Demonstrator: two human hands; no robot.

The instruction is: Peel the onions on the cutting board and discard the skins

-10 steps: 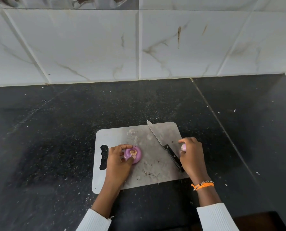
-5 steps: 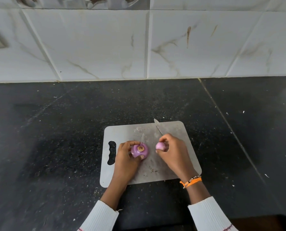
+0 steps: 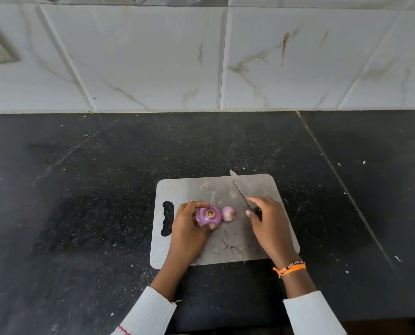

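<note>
A grey cutting board (image 3: 257, 247) lies on the black counter. My left hand (image 3: 187, 228) grips a larger purple onion (image 3: 207, 217), root end up, near the board's left middle. A smaller purple onion (image 3: 228, 213) lies loose on the board, touching the larger one on its right. A knife (image 3: 240, 187) lies diagonally on the board, blade tip toward the wall. My right hand (image 3: 266, 221) covers its black handle (image 3: 258, 211), which shows between thumb and fingers as they curl round it.
The black speckled counter (image 3: 92, 189) spreads all round the board, strewn with small pale flecks. A white marbled tile wall (image 3: 201, 56) rises behind it. A few purple scraps (image 3: 228, 246) lie on the board near its front edge.
My right hand carried the small onion leftward, set it down beside the larger onion, then moved right onto the knife handle. My left hand kept hold of the larger onion.
</note>
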